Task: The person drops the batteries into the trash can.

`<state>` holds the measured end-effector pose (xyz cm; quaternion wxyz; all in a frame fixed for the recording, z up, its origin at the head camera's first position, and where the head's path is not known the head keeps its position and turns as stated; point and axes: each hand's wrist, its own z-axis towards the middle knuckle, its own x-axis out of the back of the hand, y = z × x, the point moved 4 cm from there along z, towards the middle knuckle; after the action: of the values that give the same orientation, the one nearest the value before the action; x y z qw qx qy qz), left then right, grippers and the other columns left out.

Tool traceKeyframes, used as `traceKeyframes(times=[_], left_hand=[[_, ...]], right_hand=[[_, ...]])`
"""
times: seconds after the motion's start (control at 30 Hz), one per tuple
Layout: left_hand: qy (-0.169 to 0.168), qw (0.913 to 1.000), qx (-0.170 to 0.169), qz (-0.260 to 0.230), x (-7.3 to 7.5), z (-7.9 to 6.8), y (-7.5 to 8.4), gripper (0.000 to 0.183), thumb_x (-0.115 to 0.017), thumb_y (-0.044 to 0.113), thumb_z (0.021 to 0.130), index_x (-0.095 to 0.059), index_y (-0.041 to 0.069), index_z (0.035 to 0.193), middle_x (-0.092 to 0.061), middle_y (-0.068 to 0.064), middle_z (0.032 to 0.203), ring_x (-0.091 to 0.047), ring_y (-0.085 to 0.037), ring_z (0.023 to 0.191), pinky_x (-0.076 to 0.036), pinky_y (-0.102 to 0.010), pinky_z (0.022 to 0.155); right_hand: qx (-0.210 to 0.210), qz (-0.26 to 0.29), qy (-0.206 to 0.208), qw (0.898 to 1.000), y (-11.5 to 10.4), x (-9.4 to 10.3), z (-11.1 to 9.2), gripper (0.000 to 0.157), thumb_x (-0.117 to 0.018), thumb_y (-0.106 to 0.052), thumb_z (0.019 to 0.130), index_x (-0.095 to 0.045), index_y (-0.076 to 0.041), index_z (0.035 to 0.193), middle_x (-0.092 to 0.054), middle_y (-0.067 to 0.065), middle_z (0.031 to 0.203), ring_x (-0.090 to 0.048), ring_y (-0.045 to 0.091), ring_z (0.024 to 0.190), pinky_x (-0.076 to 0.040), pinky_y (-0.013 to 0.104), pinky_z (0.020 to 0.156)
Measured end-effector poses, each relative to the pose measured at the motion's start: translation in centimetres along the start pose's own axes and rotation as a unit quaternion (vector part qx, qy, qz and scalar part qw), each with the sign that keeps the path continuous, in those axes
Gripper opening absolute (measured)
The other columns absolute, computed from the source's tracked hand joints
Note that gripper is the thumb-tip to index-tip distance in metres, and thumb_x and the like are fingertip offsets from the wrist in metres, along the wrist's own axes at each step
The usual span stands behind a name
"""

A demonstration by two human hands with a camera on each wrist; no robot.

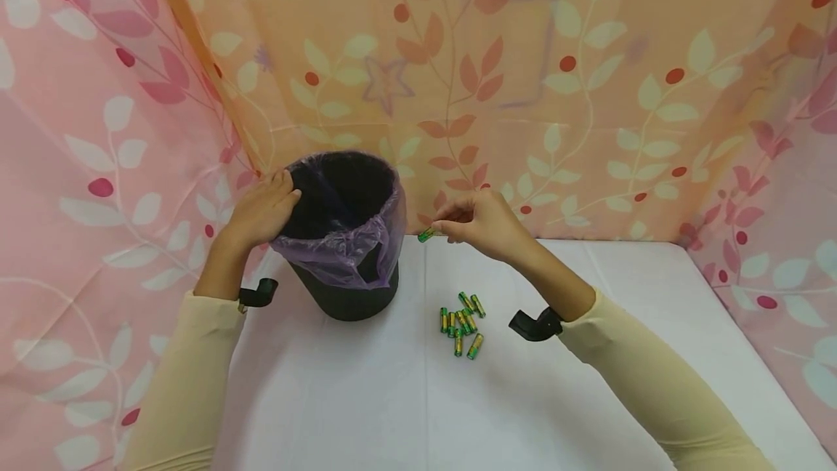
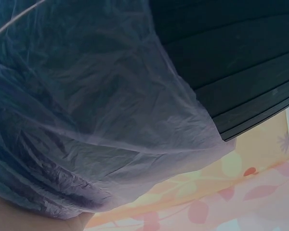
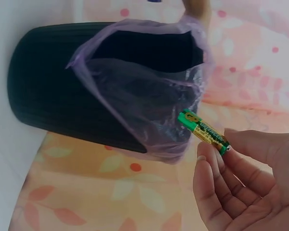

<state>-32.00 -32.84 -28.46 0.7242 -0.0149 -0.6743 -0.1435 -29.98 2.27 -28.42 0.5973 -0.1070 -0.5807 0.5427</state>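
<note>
My right hand (image 1: 487,224) pinches a green and gold battery (image 3: 204,131) between thumb and fingertips, to the right of the bin's mouth and above the table. In the right wrist view the battery overlaps the bag's edge. A black trash bin (image 1: 353,304) with a thin purple bag (image 1: 327,256) folded over its rim stands at the left. My left hand (image 1: 261,209) holds the bin's left rim over the bag, fingers bent over the edge. The left wrist view shows the bag and the bin's ribbed side (image 2: 241,57) close up. Several similar batteries (image 1: 460,322) lie loosely grouped on the table.
A white cloth (image 1: 523,413) covers the table. Floral curtains hang close around it, a pink one (image 1: 85,238) at the left, an orange one (image 1: 588,93) behind and another pink one at the right. A black camera mount (image 1: 536,324) sits on each wrist.
</note>
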Motion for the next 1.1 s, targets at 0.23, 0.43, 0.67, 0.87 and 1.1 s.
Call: traceKeyframes(times=[0.23, 0.43, 0.67, 0.87, 1.1], left_hand=[[0.003, 1.0, -0.005, 0.003, 0.0, 0.2, 0.0, 0.063, -0.018, 0.032, 0.102, -0.013, -0.016, 0.142, -0.007, -0.033, 0.15, -0.001, -0.041, 0.141, -0.001, -0.051, 0.114], [0.007, 0.9999, -0.009, 0.002, 0.0, 0.2, 0.1, 0.063, -0.017, 0.031, 0.102, -0.014, -0.017, 0.142, -0.008, -0.033, 0.15, -0.003, -0.043, 0.14, -0.002, -0.05, 0.114], [0.009, 0.9999, -0.004, -0.006, 0.0, -0.1, 0.2, 0.062, -0.019, 0.031, 0.102, -0.014, -0.017, 0.142, -0.009, -0.033, 0.15, -0.004, -0.043, 0.14, -0.002, -0.052, 0.114], [0.006, 0.9999, -0.001, -0.011, -0.1, -0.1, 0.2, 0.063, -0.018, 0.032, 0.102, -0.012, -0.016, 0.143, -0.007, -0.033, 0.15, -0.003, -0.043, 0.14, -0.001, -0.052, 0.113], [0.002, 0.9999, -0.001, -0.011, 0.0, -0.1, 0.2, 0.063, -0.018, 0.032, 0.102, -0.011, -0.015, 0.143, -0.006, -0.032, 0.151, -0.002, -0.043, 0.14, 0.0, -0.052, 0.114]], right_hand=[[-0.008, 0.077, 0.014, 0.997, -0.7, 0.4, 0.5, 0.013, -0.074, -0.024, 0.082, -0.074, -0.013, 0.089, -0.069, 0.002, 0.089, -0.067, 0.022, 0.074, -0.057, 0.037, 0.067], [-0.026, 0.129, 0.018, 0.991, -1.4, 0.5, 0.9, 0.016, -0.076, -0.027, 0.08, -0.074, -0.014, 0.089, -0.07, 0.009, 0.086, -0.066, 0.034, 0.076, -0.057, 0.035, 0.065], [-0.027, 0.186, 0.009, 0.982, -2.1, -0.2, 2.0, 0.021, -0.076, -0.028, 0.079, -0.074, -0.012, 0.091, -0.069, 0.015, 0.084, -0.064, 0.034, 0.076, -0.057, 0.032, 0.059], [-0.022, 0.237, 0.003, 0.971, -2.3, -1.3, 3.0, 0.022, -0.076, -0.021, 0.08, -0.073, -0.005, 0.095, -0.067, 0.019, 0.087, -0.064, 0.032, 0.075, -0.056, 0.03, 0.063], [-0.001, 0.239, -0.003, 0.971, -2.5, -2.3, 4.0, 0.02, -0.075, -0.018, 0.081, -0.073, -0.004, 0.095, -0.066, 0.027, 0.09, -0.064, 0.035, 0.078, -0.056, 0.032, 0.068]])
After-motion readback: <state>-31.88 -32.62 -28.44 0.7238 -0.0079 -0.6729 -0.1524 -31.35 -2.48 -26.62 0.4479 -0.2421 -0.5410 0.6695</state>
